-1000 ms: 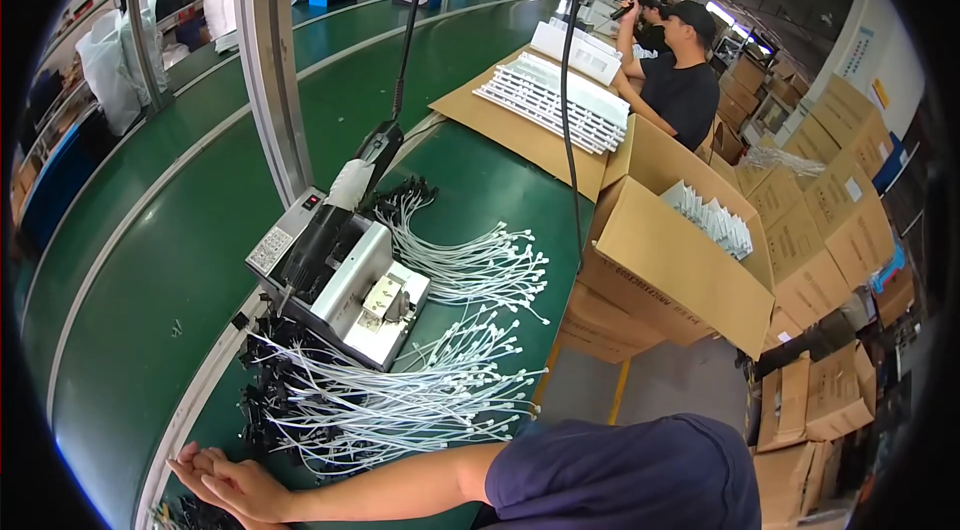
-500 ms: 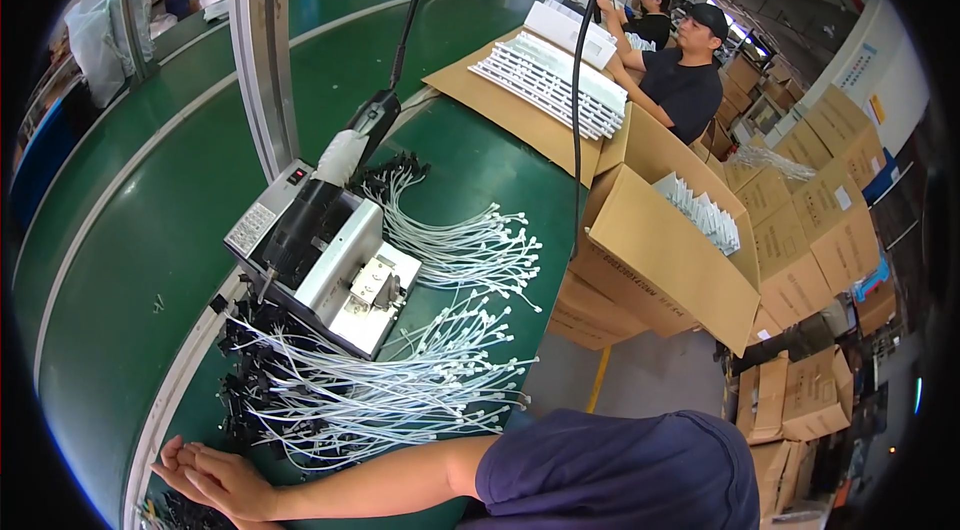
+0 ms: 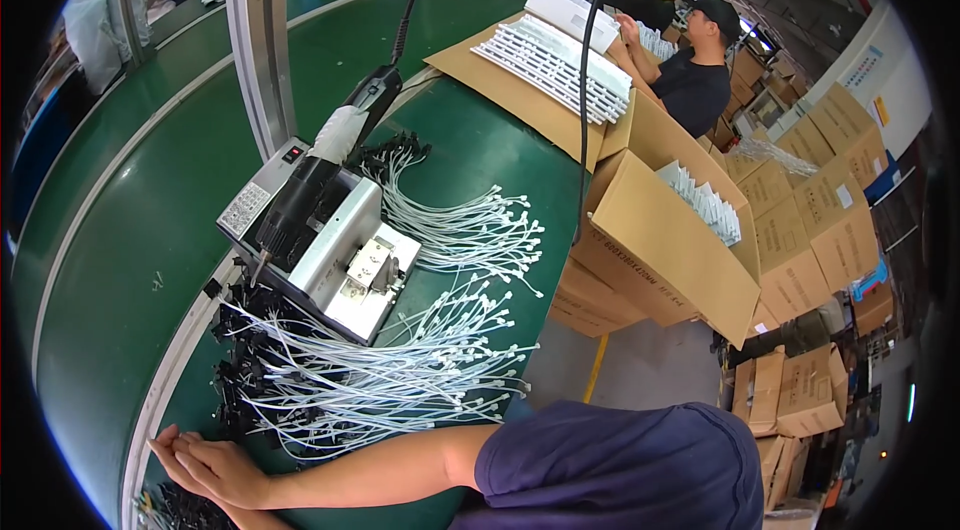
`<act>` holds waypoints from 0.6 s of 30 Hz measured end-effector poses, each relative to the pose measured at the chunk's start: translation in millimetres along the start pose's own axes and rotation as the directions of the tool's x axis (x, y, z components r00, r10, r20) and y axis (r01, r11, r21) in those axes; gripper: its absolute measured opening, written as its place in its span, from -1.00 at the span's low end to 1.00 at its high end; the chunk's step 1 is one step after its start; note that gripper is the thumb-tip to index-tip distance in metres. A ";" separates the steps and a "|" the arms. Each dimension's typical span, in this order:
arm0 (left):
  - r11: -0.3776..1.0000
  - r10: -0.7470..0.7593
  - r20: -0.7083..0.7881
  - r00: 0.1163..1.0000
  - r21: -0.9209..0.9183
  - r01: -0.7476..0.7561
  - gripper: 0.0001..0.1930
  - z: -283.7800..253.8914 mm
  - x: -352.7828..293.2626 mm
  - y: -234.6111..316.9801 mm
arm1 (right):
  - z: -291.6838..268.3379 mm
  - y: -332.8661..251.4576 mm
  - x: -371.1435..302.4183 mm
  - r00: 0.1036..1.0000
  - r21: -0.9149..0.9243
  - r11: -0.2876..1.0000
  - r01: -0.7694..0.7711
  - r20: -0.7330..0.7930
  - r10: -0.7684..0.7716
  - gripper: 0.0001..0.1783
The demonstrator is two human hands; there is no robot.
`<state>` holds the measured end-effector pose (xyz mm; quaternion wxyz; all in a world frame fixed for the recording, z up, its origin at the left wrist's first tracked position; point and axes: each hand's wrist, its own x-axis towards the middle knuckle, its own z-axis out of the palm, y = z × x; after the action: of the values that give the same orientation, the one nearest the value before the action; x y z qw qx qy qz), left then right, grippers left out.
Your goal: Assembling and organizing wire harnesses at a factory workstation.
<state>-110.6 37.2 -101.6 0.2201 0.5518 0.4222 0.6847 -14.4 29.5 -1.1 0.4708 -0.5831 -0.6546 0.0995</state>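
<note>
At the lower left of the head view my right hand [image 3: 215, 468] lies over my left hand [image 3: 170, 434], with the right fingers stretched out and no object visible in them. Most of the left hand is hidden beneath. Just beyond them spreads a bundle of white cables [image 3: 390, 385] with small white plugs and black connector ends [image 3: 240, 355]. Behind it stands a grey bench device [image 3: 330, 260] carrying a black hand tool [image 3: 300, 205] with a cloth-wrapped grip. A second white cable bundle [image 3: 455, 230] lies past the device. Neither hand appears to touch the cables.
A metal post [image 3: 258, 50] rises by the green conveyor [image 3: 120, 260]. A black cord [image 3: 583, 100] hangs over the bench. White slatted parts [image 3: 555, 70] lie on cardboard, next to an open carton [image 3: 680, 265]. A co-worker [image 3: 693, 85] stands beyond, and stacked cartons [image 3: 810, 220] fill the right.
My hands stay laid together in almost the same place. The view has shifted slightly. The co-worker at the back has turned the head and moved a little to the right.
</note>
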 end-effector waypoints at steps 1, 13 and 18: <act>0.999 -0.005 -0.010 1.000 0.050 0.006 -0.59 2.4 -1.1 4.3 | 1.1 0.0 -1.3 1.000 0.002 1.000 0.002 0.003 -0.002 -0.72; 0.826 -0.016 -0.121 0.992 0.558 0.081 -0.70 91.1 22.4 98.5 | 10.5 6.7 -7.2 0.932 -0.935 0.233 0.266 0.188 -0.310 -0.77; 0.413 0.624 0.224 0.748 0.718 -0.560 -0.75 101.2 39.9 116.0 | 3.9 -1.7 -7.9 0.902 -0.961 0.212 0.180 0.076 -0.425 -0.67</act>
<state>-7.9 38.3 19.9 -0.2999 0.6760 0.4501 0.5005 -19.4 23.9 -6.0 0.1020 -0.6127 -0.6304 -0.4657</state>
